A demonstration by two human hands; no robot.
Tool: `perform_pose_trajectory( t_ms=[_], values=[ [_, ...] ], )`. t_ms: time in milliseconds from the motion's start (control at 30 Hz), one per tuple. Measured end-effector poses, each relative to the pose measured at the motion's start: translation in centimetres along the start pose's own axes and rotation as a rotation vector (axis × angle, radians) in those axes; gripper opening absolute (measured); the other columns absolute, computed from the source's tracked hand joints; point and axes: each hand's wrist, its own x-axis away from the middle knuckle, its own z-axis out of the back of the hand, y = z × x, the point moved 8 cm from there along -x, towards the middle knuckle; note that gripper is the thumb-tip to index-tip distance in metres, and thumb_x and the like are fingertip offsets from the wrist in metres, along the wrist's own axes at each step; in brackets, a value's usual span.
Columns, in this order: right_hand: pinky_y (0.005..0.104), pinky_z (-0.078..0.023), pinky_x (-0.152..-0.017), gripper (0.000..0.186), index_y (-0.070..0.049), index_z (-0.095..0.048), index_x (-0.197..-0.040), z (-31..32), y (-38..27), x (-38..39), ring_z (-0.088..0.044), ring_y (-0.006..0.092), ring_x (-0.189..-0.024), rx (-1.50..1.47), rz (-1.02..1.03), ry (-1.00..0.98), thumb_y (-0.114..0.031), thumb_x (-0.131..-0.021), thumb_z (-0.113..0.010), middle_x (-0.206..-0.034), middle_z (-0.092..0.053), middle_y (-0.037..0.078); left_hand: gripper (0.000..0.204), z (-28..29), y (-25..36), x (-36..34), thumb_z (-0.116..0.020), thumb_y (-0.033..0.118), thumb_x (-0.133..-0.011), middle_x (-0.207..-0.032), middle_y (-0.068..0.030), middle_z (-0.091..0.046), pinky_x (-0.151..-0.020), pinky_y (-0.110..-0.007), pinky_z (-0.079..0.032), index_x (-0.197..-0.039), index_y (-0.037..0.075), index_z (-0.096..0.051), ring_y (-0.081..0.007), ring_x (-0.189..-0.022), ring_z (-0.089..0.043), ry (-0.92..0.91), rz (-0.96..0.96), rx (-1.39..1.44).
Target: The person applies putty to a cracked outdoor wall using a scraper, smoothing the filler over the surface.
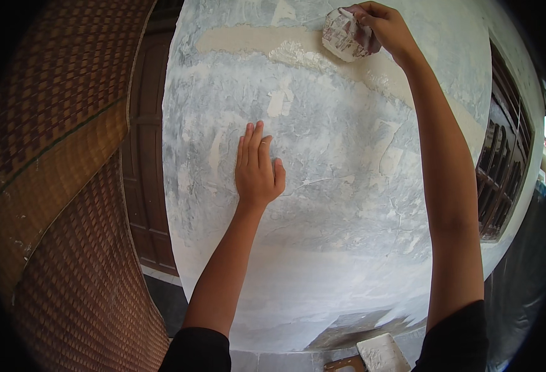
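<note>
Grey patchy wall [341,204] dead ahead, landmark for all below. Left hand [257,167] pressed flat on wall mid-height, fingers together and straight, holding nothing; looks like bracing for balance. Right hand [387,28] raised high on wall, closed round putty-caked scraper [346,34], blade laid against wall at edge of pale filler band [254,40], likely to spread it. Wooden door [146,155] left of wall, woven mat [62,161] further left. Barred window [502,180] right of wall. Smeared trowel board [381,353] at foot of wall.

Mottled grey-white wall [347,186], brown woven mat [68,155]
</note>
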Motion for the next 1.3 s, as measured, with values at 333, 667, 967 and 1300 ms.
perform_pose_trajectory(
  t_ms=[333,667,967,1300],
  values=[
    [0.0350,-0.055,-0.059,0.025,0.006,-0.069,-0.109,-0.3,0.9,4.9,-0.067,0.0216,-0.067,-0.148,-0.071,-0.110,-0.008,-0.095,-0.054,-0.085,-0.071,0.015,0.037,-0.3,0.6,-0.1,-0.047,0.014,-0.093,-0.147,-0.0260,-0.044,-0.112,-0.059,-0.033,-0.125,-0.004,-0.051,-0.0458,-0.140,-0.038,0.011,-0.036,-0.053],
    [0.0302,-0.051,-0.063,0.019,0.001,-0.072,-0.099,0.4,9.9,20.3,-0.065,0.0163,-0.065,-0.327,-0.296,-0.116,-0.011,-0.085,-0.066,-0.080,-0.071,0.009,0.032,-2.0,15.4,8.6,-0.054,0.016,-0.088,-0.129,-0.0178,-0.058,-0.111,-0.058,-0.031,-0.116,0.002,-0.053,-0.0424,-0.133,-0.046,-0.277,-0.080,0.416],
    [0.0253,-0.047,-0.065,0.017,0.004,-0.071,-0.096,5.3,23.4,42.7,-0.059,0.0095,-0.071,-0.354,-0.888,-0.057,-0.009,-0.086,-0.068,-0.081,-0.068,0.006,0.016,-2.7,28.8,26.1,-0.058,0.020,-0.085,-0.068,-0.0087,-0.060,-0.066,-0.040,-0.049,-0.092,0.006,-0.064,-0.0284,-0.063,-0.061,-0.889,0.076,0.859],
    [0.0268,-0.050,-0.068,0.022,0.006,-0.070,-0.102,14.4,31.1,67.5,-0.063,0.0107,-0.075,-0.093,-1.385,0.173,-0.008,-0.085,-0.070,-0.086,-0.071,0.008,0.006,-3.6,40.6,40.1,-0.062,0.011,-0.089,-0.071,-0.0075,-0.062,-0.063,-0.042,-0.049,-0.085,0.007,-0.064,-0.0281,-0.066,-0.062,-1.349,0.153,0.925]
  ],
)
